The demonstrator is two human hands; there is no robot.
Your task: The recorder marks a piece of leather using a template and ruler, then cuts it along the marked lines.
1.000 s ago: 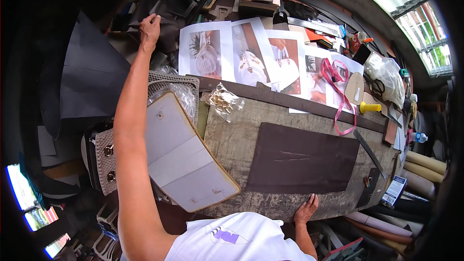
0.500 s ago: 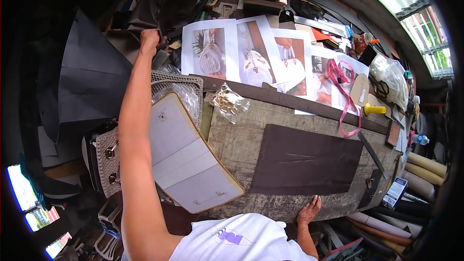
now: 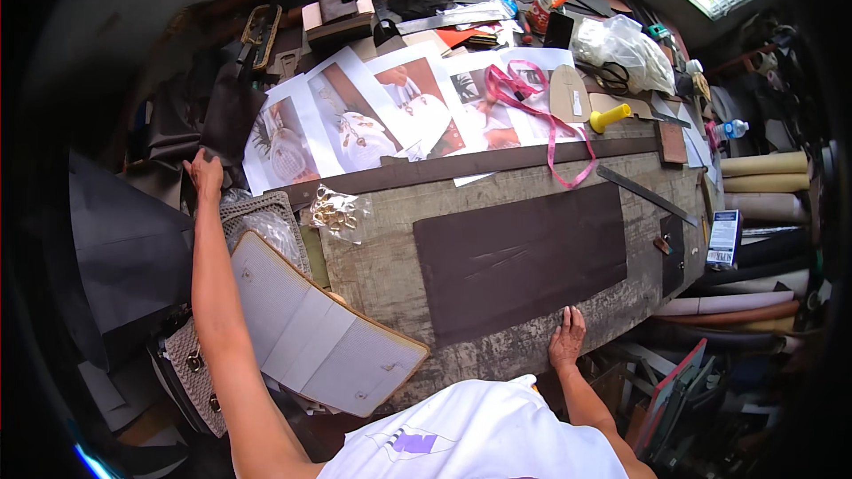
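1. Sheet of brown material [image 3: 524, 257] is lying flat on the worn table [image 3: 377, 257], right of its middle (thin pale marks are showing on its face).
2. Left hand [image 3: 206, 176] is reaching far out to the upper left, its fingers meeting the lower end of a limp dark cloth [image 3: 232, 115]; whether they are gripping it, I cannot tell.
3. Right hand [image 3: 566, 340] is resting open at the table's near edge, fingertips pointing toward the brown sheet and lying just beside its near side; contact is staying unclear.
4. Grey panel [image 3: 324, 324] with a tan rim is lying to the right of the left forearm, near a mesh tray [image 3: 300, 229].
5. Small clear bag [image 3: 339, 213] is holding gold-coloured metal parts, just below the row of printed pictures [image 3: 355, 129].
6. Pink tape [image 3: 552, 137] is trailing from the pictures onto the table.
7. Dark ruler [image 3: 646, 195] is lying slantwise, right of the brown sheet.
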